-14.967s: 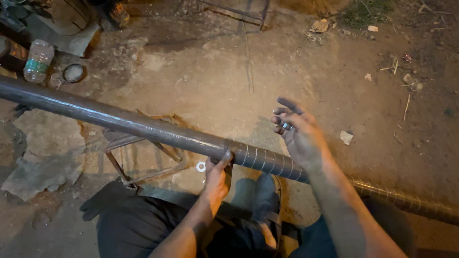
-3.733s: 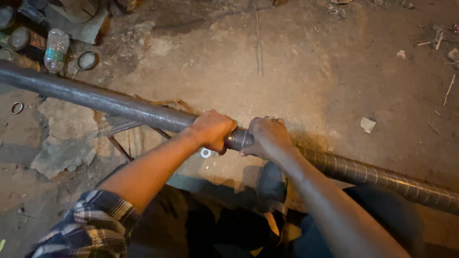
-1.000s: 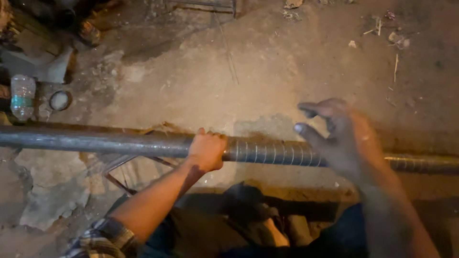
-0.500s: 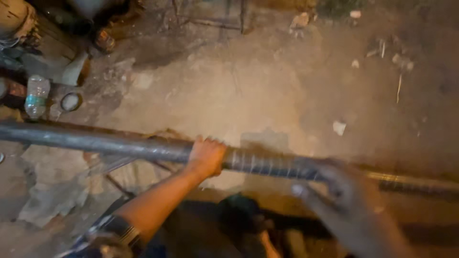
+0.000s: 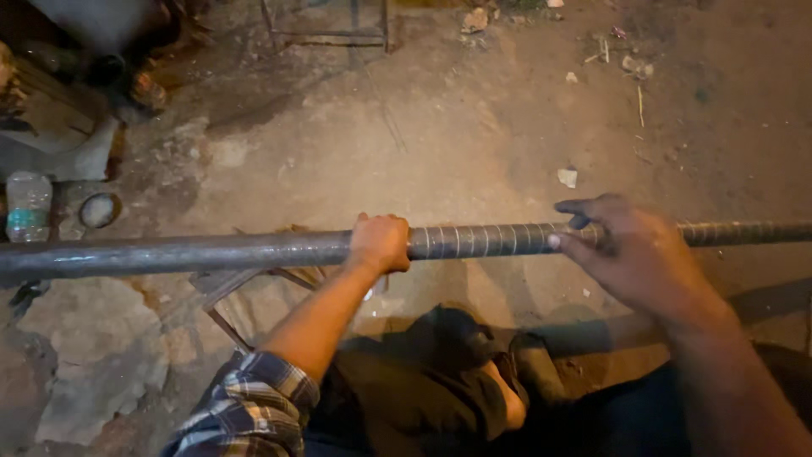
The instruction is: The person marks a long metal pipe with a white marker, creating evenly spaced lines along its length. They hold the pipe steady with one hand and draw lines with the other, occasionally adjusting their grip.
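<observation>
A long, round metal pipe is held level across the view above the rough, dusty ground; its left stretch is smooth and dull grey, while the middle and right stretch is wrapped in a spiral of ribbed bands. The pipe is clenched from above by the left hand, just where the banding begins. The right hand is laid loosely over the banded part, fingers spread and slightly blurred. A clear plastic bottle is seen at the left edge.
</observation>
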